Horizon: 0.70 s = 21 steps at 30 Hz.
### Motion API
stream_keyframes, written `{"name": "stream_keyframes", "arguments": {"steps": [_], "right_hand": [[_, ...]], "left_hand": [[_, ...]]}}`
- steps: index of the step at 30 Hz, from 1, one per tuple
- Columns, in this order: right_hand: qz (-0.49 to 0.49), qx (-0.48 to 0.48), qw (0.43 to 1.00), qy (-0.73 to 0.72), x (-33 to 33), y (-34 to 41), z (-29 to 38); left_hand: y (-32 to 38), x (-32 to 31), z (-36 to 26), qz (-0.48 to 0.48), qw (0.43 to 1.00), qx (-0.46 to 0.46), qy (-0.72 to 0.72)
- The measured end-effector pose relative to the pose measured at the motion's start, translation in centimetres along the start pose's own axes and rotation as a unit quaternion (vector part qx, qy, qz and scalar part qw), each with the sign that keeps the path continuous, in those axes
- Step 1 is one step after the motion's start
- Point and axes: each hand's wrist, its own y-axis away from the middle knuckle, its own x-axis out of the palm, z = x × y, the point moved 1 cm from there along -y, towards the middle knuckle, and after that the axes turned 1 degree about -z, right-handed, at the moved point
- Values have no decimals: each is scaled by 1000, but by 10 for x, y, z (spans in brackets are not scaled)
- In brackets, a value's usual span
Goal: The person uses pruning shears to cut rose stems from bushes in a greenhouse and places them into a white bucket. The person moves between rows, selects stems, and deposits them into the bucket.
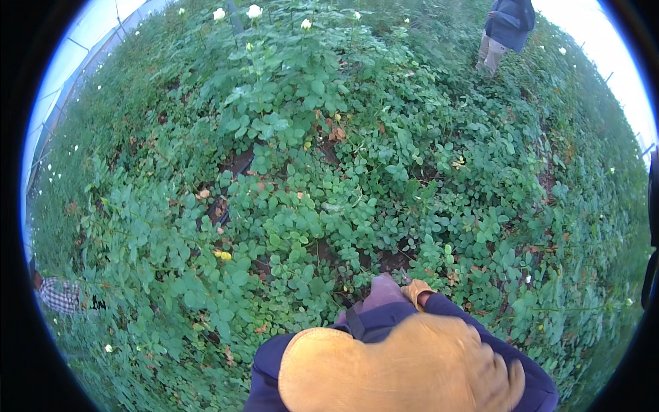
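Observation:
My left hand (458,355) is close to the camera in a tan leather glove with a long, wide cuff. It reaches across my dark blue jacket (376,314), its fingers curved and blurred at the right; the palm side is hidden. Lower down and farther away, my right hand (418,292), in a similar tan glove, is beside my purple-grey trouser leg (383,291). Its fingers are partly hidden, and I cannot tell what it holds. Leafy rose bushes (329,206) surround both hands, with a white rose (254,11) among several at the top.
A person in a dark jacket (509,23) stands among plants at the upper right. Another in a checked shirt (61,295) is at the far left. A black irrigation pipe (224,216) runs under foliage. Greenhouse frames and sheeting (85,44) edge the upper left.

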Motion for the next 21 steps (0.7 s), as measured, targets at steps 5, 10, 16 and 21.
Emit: {"name": "stream_keyframes", "arguments": {"steps": [5,10,16,21], "right_hand": [[28,-83,983,161,18,-20,-4],[-4,24,1000,-12,4,-9,2],[36,8,999,6,-29,14,18],[61,-123,970,201,-19,-1,13]], "left_hand": [[44,30,89,82,976,-201,-3],[238,112,166,-74,864,-493,-67],[473,228,124,154,699,-663,-218],[524,280,28,120,531,-824,-158]]}}
